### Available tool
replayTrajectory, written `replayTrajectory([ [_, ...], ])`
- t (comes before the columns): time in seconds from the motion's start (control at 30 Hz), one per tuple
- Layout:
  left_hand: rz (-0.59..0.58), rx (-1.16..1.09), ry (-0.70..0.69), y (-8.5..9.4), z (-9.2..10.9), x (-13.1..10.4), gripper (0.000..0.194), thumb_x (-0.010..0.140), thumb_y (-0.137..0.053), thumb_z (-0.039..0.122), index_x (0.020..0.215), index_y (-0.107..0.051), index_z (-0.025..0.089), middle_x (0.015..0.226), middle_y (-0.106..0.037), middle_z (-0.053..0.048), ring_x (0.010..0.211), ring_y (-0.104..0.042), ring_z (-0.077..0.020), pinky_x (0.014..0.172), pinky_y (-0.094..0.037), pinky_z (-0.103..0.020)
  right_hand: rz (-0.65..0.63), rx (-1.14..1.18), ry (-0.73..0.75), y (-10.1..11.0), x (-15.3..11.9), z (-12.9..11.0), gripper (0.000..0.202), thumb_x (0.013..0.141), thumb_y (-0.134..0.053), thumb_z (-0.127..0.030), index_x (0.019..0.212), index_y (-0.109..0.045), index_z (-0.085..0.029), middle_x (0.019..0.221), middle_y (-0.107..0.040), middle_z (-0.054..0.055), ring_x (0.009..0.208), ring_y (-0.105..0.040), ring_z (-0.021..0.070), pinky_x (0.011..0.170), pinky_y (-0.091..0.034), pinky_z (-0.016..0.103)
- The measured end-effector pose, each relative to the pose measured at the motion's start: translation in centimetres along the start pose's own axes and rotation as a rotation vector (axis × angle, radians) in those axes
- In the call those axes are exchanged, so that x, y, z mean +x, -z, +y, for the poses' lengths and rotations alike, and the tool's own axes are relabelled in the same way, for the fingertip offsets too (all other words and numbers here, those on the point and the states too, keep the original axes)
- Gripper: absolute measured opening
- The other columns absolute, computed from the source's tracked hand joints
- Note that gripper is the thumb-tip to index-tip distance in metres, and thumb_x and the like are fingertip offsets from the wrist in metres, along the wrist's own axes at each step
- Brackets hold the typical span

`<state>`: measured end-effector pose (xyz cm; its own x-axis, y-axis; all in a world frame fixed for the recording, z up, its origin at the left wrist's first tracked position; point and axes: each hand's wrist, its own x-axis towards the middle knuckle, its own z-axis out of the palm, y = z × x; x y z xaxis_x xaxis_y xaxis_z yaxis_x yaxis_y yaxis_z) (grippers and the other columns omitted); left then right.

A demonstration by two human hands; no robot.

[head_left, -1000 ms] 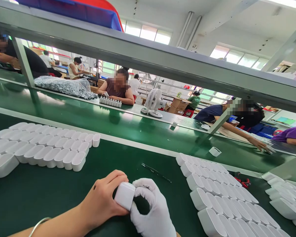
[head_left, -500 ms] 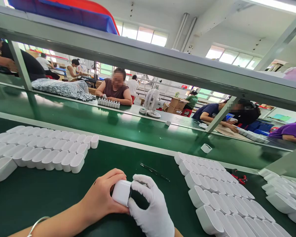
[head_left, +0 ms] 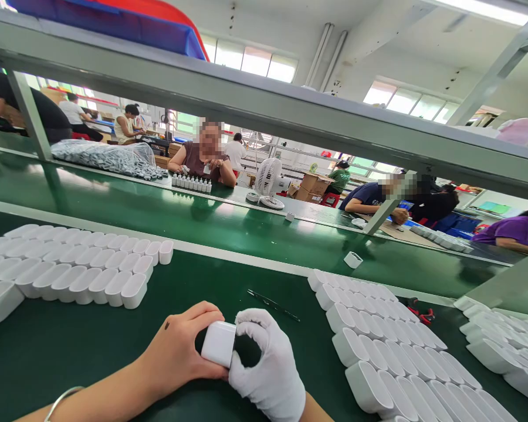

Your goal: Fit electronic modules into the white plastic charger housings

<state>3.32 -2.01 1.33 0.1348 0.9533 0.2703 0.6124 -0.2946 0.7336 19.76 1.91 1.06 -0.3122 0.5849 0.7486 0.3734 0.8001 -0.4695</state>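
My bare left hand is wrapped round a small white plastic housing with rounded edges, thumb below and fingers above. My right hand, in a white glove, has its thumb and fingers curved against the right end of the same housing. Whatever lies between the gloved fingertips and that end is hidden. Beyond the hands, a thin dark pair of tweezers lies on the green work surface.
Open oval white cups stand in rows on the left; more white cups fill the right. Red-handled pliers lie behind those. A loose white piece sits on the green belt. A shelf beam crosses overhead. Co-workers sit beyond.
The housing has turned slightly, and the dark line at its right end no longer shows. On the belt, the loose white pieces have shifted left. A co-worker opposite has raised a hand holding something white.
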Motion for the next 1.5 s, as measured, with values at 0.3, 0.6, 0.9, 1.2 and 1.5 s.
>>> replayTrajectory([
  [0.3, -0.041, -0.376, 0.157, 0.4, -0.5, 0.8, 0.041, 0.051, -0.085, 0.033, 0.085, -0.067, 0.020, 0.097, -0.054, -0.002, 0.080, -0.050, -0.0172, 0.059, -0.041, -0.021, -0.151, 0.233, -0.241, 1.1, 0.2, 0.5, 0.019, 0.063, -0.058, -0.010, 0.079, -0.062, -0.020, 0.100, -0.062, 0.007, 0.075, -0.062, 0.0158, 0.068, -0.054, 0.027],
  [0.6, -0.291, -0.560, 0.133, 0.7, -1.9, 1.5, 0.059, 0.045, -0.088, 0.034, 0.099, -0.065, 0.022, 0.092, -0.045, 0.002, 0.063, -0.043, -0.0080, 0.051, -0.037, -0.019, -0.506, 1.101, -0.900, 0.1, 0.0, 2.9, 0.061, 0.049, -0.082, -0.016, 0.106, -0.060, -0.019, 0.089, -0.066, 0.003, 0.073, -0.062, 0.0149, 0.067, -0.049, 0.027],
  [0.9, -0.096, -0.734, 0.272, 0.1, -1.2, 1.4, 0.058, 0.055, -0.082, 0.021, 0.107, -0.058, 0.015, 0.095, -0.067, -0.005, 0.098, -0.061, -0.0231, 0.092, -0.048, -0.037, -0.207, 1.053, -1.024, -0.4, 0.0, 3.4, 0.072, 0.038, -0.088, -0.013, 0.105, -0.063, -0.019, 0.096, -0.067, 0.004, 0.076, -0.065, 0.0189, 0.060, -0.049, 0.025],
  [1.2, -0.141, -0.632, 0.277, 0.3, -1.0, 1.4, 0.042, 0.059, -0.073, 0.015, 0.100, -0.064, 0.013, 0.090, -0.071, -0.005, 0.088, -0.065, -0.0207, 0.082, -0.054, -0.030, -0.306, 0.962, -0.938, -0.6, -0.1, 3.0, 0.065, 0.039, -0.089, -0.023, 0.098, -0.061, -0.019, 0.103, -0.067, 0.008, 0.094, -0.065, 0.0263, 0.082, -0.052, 0.038],
  [1.5, -0.123, -0.588, 0.229, 0.4, -0.3, 1.0, 0.045, 0.047, -0.072, 0.007, 0.092, -0.070, 0.011, 0.075, -0.072, -0.002, 0.068, -0.066, -0.0182, 0.065, -0.056, -0.025, -0.353, 0.694, -0.743, 0.3, -0.3, 1.5, 0.052, 0.047, -0.076, -0.013, 0.096, -0.061, -0.016, 0.088, -0.070, 0.006, 0.079, -0.067, 0.0230, 0.074, -0.055, 0.033],
])
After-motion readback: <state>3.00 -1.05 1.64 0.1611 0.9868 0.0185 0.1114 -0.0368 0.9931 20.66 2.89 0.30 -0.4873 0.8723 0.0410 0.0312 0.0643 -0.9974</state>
